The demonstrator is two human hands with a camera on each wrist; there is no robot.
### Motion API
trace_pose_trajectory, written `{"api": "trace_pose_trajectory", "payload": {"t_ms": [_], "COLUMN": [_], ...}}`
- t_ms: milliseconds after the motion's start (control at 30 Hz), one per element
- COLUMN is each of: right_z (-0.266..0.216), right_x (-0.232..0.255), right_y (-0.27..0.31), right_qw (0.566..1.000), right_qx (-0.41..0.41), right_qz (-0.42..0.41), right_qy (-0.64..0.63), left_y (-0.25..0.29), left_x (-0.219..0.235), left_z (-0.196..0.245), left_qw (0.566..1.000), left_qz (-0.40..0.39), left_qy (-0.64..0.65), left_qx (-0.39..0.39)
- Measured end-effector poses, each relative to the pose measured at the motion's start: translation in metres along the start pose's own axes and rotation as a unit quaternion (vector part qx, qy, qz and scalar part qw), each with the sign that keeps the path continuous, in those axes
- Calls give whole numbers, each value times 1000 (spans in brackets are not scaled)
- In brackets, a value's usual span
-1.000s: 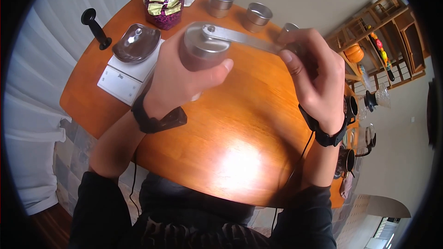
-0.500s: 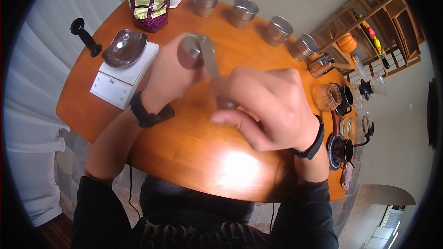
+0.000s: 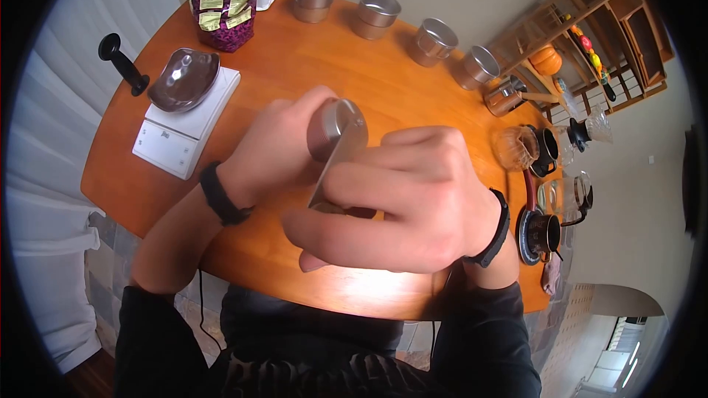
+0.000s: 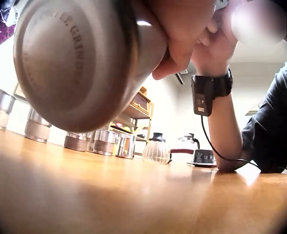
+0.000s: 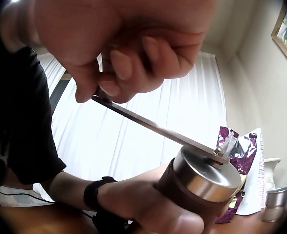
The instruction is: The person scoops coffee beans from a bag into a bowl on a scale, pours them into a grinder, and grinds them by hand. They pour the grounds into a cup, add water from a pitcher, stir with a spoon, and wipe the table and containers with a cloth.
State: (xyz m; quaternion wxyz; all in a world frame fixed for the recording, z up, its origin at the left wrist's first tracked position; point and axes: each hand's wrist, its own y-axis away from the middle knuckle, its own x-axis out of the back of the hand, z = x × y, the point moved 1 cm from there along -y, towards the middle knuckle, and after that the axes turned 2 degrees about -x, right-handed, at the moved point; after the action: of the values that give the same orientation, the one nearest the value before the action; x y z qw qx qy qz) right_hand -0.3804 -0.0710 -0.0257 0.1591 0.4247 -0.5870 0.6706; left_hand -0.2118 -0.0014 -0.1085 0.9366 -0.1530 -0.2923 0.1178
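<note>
a wooden table [image 3: 295, 51] with a glossy, curved top lies beneath both hands; a white curtain [image 3: 125, 0] hangs beyond it on the left-hand side, and a wooden shelf [image 3: 627, 11] stands past the right hand [image 3: 405, 206]. the left hand [image 3: 273, 147] grips the body of one manual coffee grinder [image 3: 324, 133], tilted above the table; the right hand's fingers are curled round the end of its crank [image 3: 341, 156]. raised letters on the grinder's base include "grind"; print on the purple bag [image 3: 230, 7] is too small to read. beyond the hands: four metal cups [image 3: 378, 15] in a row and one metal pitcher [image 3: 505, 96]. left of the left hand: one white scale [image 3: 172, 144] bearing one brown dish [image 3: 184, 81]. right of the right hand: one ribbed glass server [image 3: 515, 147], two black mugs [image 3: 543, 234].
</note>
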Motion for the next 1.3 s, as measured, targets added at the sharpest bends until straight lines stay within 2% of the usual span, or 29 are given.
{"api": "trace_pose_trajectory", "payload": {"t_ms": [67,133,200,233,333,433,600,767,967,1300], "right_z": [2,7,17,24,43,50,48,47,57,57], "right_x": [1,3,3,5,18,26,26,29,40,38], "right_y": [-2,-4,-2,-2,-2,-1,-2,-2,6,4], "right_qw": [1000,1000,1000,999,999,996,998,996,974,975], "right_qx": [3,5,11,9,-15,-70,-51,-81,-227,-221], "right_qz": [1,6,22,29,43,46,30,27,-10,16], "right_qy": [4,9,12,11,12,36,24,17,13,-10], "left_y": [2,4,8,9,8,13,13,14,13,12], "left_x": [1,-3,-12,-20,-20,-21,-20,-21,-14,-12], "left_z": [8,-1,-6,-2,9,6,7,8,19,12], "left_qw": [998,996,990,985,965,962,957,957,963,961], "left_qz": [-45,-82,-73,-46,-41,15,28,27,18,28], "left_qy": [-18,14,-4,-39,-134,-143,-144,-134,-84,-88], "left_qx": [39,-42,-122,-161,-222,-231,-251,-255,-254,-259]}}
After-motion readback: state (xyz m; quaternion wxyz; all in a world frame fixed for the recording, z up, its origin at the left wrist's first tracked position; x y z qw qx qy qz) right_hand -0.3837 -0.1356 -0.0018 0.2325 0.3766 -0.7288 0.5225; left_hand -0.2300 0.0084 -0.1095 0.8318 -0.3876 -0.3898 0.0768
